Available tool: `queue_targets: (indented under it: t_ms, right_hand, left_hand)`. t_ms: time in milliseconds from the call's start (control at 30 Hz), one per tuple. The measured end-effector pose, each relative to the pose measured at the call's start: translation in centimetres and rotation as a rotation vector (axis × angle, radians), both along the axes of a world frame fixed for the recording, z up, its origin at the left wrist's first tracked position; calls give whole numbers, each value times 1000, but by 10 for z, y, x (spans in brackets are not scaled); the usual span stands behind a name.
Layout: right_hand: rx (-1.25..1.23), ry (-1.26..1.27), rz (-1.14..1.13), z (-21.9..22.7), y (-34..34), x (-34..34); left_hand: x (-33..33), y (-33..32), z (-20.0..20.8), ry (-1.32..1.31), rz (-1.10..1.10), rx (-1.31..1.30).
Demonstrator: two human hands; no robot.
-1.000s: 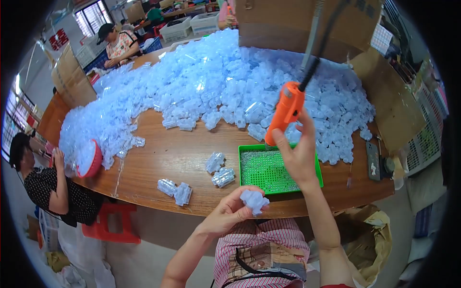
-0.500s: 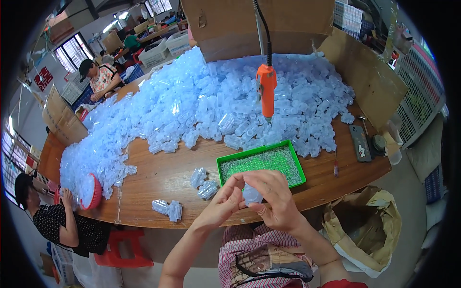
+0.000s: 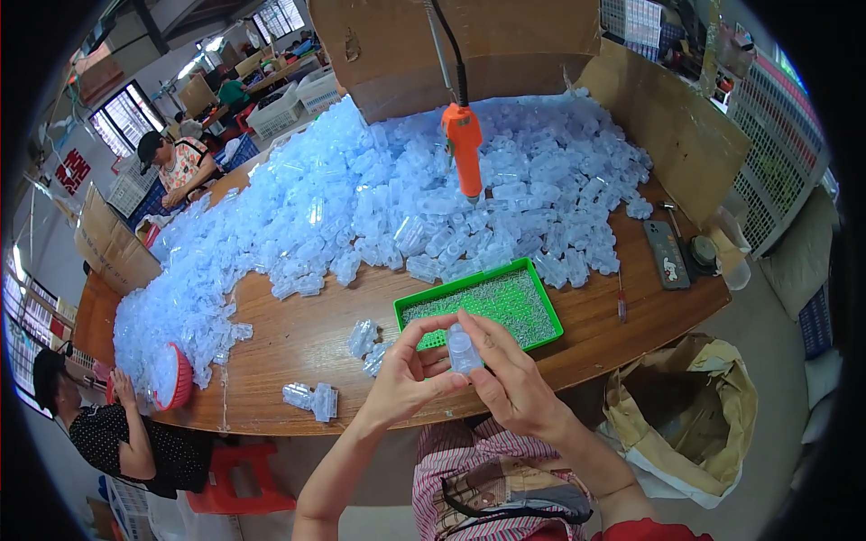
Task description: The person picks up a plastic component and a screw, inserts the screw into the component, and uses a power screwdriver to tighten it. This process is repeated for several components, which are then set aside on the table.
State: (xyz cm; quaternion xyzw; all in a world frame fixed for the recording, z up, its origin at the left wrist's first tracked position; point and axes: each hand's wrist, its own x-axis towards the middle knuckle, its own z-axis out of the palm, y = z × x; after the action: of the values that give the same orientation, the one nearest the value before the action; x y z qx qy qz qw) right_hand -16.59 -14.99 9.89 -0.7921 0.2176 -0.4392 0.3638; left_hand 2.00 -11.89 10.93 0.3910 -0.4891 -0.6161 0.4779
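Note:
A clear plastic piece, hollow and rounded at its upper end, stands between my hands above the table's front edge. My left hand grips it from the left with thumb and fingers. Against its other side press the fingertips of my right hand. Just beyond lies a green tray filled with tiny silvery parts, partly covered by my hands. Left of them rest a few loose clear pieces and a joined pair. An orange electric screwdriver hangs over the large heap of clear pieces.
On the right lie a phone, a small hand screwdriver and a round dark tin. An open paper sack stands below. A red basket and a co-worker are at left. Cardboard walls the back.
The clear piece has been turned more upright and shows more between my fingers. Both hands stay on it. The whole view has shifted slightly.

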Motion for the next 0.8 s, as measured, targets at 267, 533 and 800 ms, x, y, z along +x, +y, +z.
queue_targets:
  t_ms: [267,533,800]
  right_hand:
    - [-26,-41,-84,-7,9,9]
    - [-38,-106,-61,-17,6,14]
    - [445,-370,118,-7,-2,5]
  left_hand:
    - [-5,2,-1,52,126,-83]
    - [-3,4,-10,122,176,-99]
    - [6,4,-22,-683,262,-928]
